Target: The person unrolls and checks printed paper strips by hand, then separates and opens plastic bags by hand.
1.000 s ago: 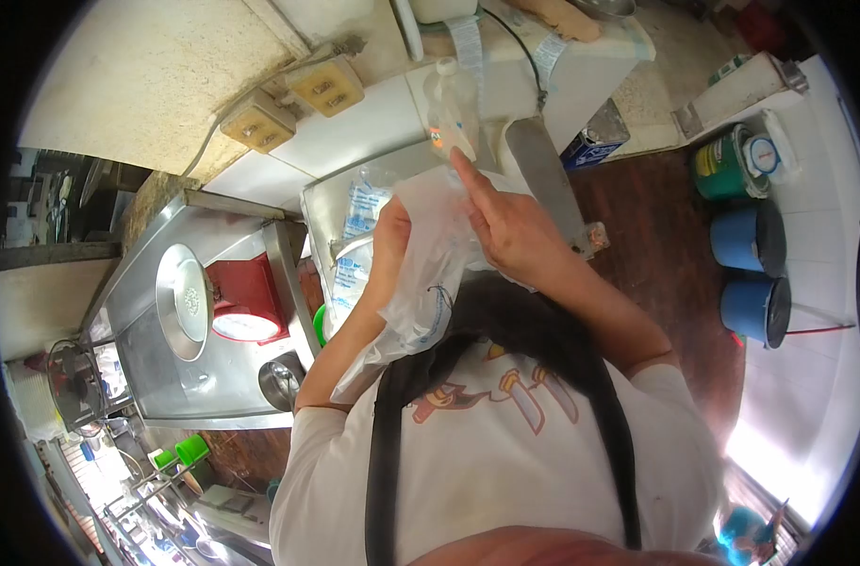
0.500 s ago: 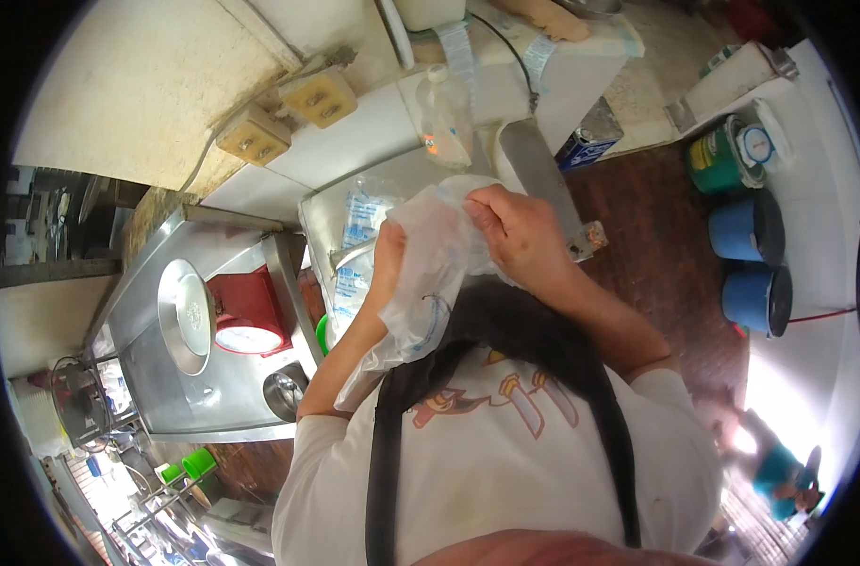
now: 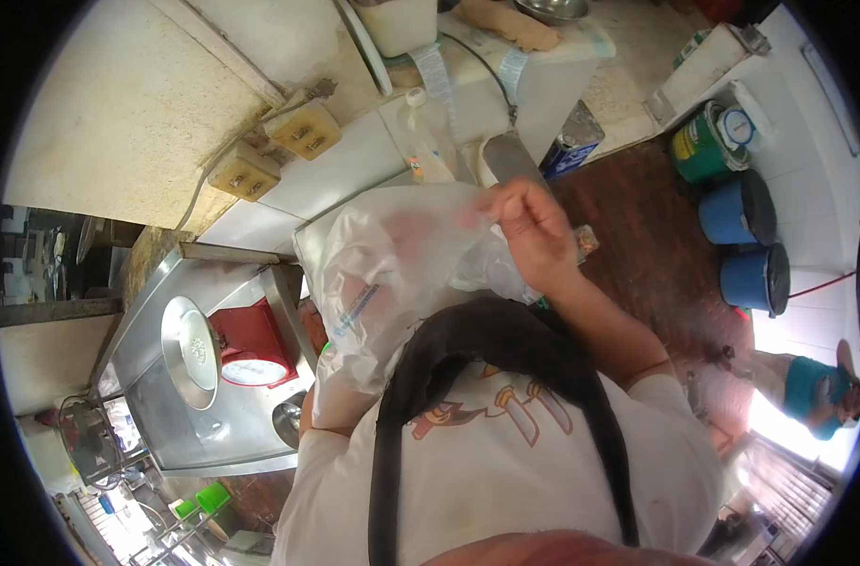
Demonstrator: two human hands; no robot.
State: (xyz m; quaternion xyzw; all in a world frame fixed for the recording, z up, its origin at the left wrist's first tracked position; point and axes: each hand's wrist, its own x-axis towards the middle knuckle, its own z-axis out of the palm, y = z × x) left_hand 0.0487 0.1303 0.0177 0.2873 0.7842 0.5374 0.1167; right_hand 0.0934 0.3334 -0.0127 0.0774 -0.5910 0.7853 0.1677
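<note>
A large translucent plastic bag (image 3: 355,259) with blue print is spread out in front of my chest. My left hand (image 3: 413,231) is inside it, a blurred reddish shape through the plastic, and its fingers cannot be made out. The bag's mouth hangs around my left forearm. My right hand (image 3: 536,236) is at the bag's upper right edge, its fingers curled and closed on the plastic, with the fingertips blurred. Beyond the bag, a clear plastic bottle (image 3: 424,141) stands by the tiled wall.
To the left, a steel counter (image 3: 166,434) holds a red scale (image 3: 253,341) with a round metal pan (image 3: 190,352). Two blue buckets (image 3: 732,212) and a green bucket (image 3: 702,149) line the right wall. A person in a teal shirt (image 3: 815,390) is at far right.
The plastic bag has gone from bunched between my hands to spread wide, with my left hand now inside it. My right hand has shifted slightly right. The person at far right has moved.
</note>
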